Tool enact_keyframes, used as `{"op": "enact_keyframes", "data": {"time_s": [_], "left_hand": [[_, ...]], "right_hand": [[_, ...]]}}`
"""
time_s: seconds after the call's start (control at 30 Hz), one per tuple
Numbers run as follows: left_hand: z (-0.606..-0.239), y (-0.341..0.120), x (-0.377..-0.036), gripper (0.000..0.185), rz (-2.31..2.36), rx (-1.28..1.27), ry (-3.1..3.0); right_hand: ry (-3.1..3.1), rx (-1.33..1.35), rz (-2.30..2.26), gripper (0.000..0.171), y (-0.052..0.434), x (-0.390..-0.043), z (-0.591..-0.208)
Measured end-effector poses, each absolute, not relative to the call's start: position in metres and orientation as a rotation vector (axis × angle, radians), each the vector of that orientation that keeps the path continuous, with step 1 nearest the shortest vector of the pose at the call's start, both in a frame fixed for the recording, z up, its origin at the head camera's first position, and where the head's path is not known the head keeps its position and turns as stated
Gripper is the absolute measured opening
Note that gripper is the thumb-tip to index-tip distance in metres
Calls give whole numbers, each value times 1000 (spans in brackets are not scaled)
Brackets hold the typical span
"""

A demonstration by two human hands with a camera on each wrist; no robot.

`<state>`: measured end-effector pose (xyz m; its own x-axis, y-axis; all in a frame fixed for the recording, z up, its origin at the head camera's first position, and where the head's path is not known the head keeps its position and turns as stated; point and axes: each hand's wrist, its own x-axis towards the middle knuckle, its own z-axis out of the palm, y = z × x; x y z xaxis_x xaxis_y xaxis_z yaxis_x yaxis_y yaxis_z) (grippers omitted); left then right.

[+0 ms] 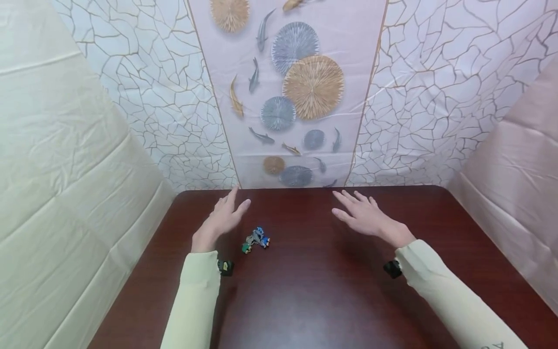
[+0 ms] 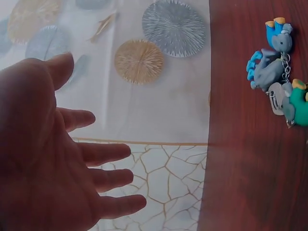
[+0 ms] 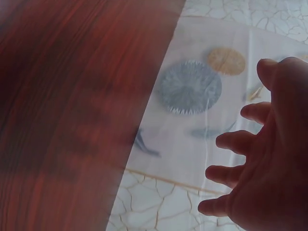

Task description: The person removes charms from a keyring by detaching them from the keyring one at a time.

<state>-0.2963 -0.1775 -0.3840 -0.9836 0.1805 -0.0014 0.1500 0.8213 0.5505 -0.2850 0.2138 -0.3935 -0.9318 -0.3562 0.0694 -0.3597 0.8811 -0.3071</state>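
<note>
A keychain with small grey, blue and green figures (image 1: 256,237) lies on the dark red-brown table (image 1: 296,291), left of the middle. In the left wrist view its grey figure (image 2: 269,74), metal chain (image 2: 286,67) and green-clothed figure (image 2: 299,106) show at the right edge. My left hand (image 1: 221,216) is held over the table just left of the keychain, fingers spread, touching nothing. Farther right, my right hand (image 1: 363,215) hovers with its fingers extended and apart. Nothing is in either palm in the wrist views.
Patterned cloth (image 1: 292,97) with fish and round shapes hangs behind the table's far edge. Pale cloth walls stand on the left (image 1: 87,184) and right (image 1: 514,160). A small dark device (image 1: 225,267) sits at the left wrist, another (image 1: 393,269) at the right.
</note>
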Motion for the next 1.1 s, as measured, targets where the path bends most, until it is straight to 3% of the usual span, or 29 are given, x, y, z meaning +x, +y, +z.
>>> {"op": "enact_keyframes", "data": {"time_s": [0.53, 1.1], "left_hand": [[-415, -177, -293, 79, 1069, 99, 2774], [-446, -170, -286, 60, 1217, 8, 2745]], "right_hand": [[-2999, 720, 724, 65, 154, -289, -416], [-3005, 810, 1048, 66, 98, -283, -433]]}}
